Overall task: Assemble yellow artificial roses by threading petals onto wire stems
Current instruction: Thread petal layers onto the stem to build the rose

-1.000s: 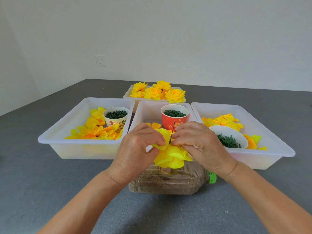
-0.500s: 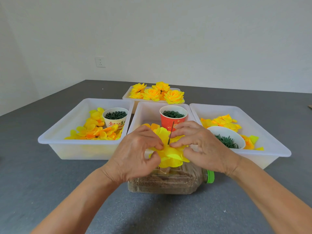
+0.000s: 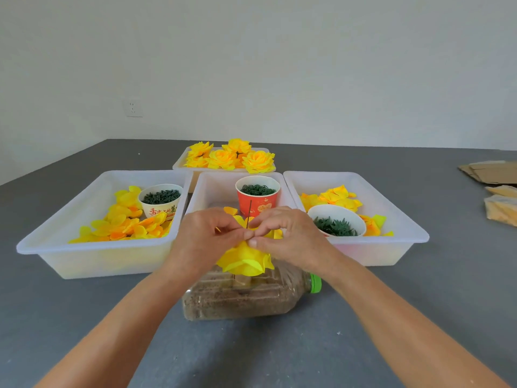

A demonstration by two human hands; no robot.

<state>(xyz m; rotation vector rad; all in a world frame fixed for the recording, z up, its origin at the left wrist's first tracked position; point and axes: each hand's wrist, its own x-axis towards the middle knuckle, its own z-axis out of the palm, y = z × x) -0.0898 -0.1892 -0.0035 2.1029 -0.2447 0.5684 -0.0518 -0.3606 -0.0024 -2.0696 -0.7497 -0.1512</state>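
While your left hand point(image 3: 208, 238) and right hand point(image 3: 282, 236) pinch the soft yellow petals point(image 3: 246, 261) around the thin wire stem point(image 3: 249, 214) between your fingertips, grip near the centre hole; the fabric crumples easily.

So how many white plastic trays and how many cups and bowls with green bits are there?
White plastic trays: 4 (left, middle, right, far)
Paper cups of green bits: 2 (white, red)
White bowl of green bits: 1
Total: 7
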